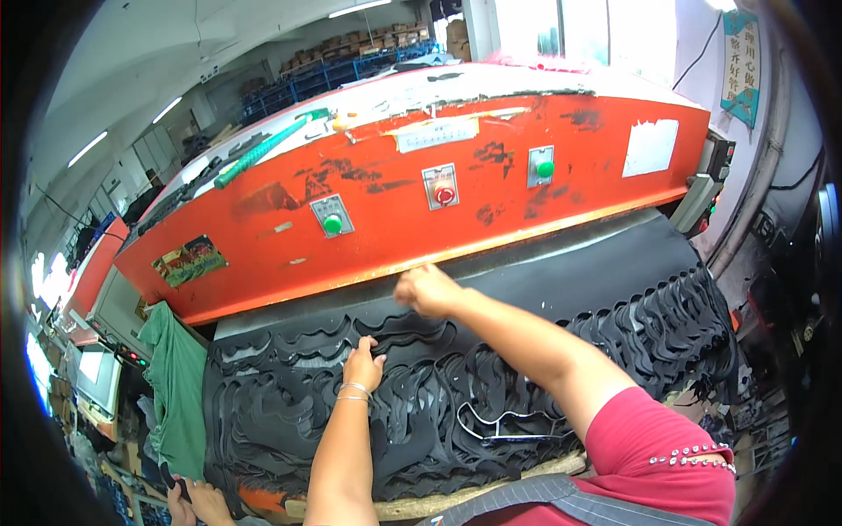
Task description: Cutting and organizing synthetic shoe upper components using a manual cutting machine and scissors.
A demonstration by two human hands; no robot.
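black sheet [605,263]: lay below the red press [395,215], smooth toward the machine, cut into wavy strips [329,405] nearer the person.
left hand [362,366]: touched the strips with bent fingers; whether it pinched one or merely pressed, i could not tell.
right hand [428,291]: curled narrow near the press's lower edge; i could not tell if it held anything.
press risk: if the beam dropped, perhaps from a stray push on the green button [332,223], fingers might have been crushed.
strip risk: a hard tug might have torn or tangled the overlapping pieces, or dragged the white-edged frame [498,428].
hard to see: the right fingertips, the sheet's far edge under the press, and a co-worker's hands [206,501], cut off low left.
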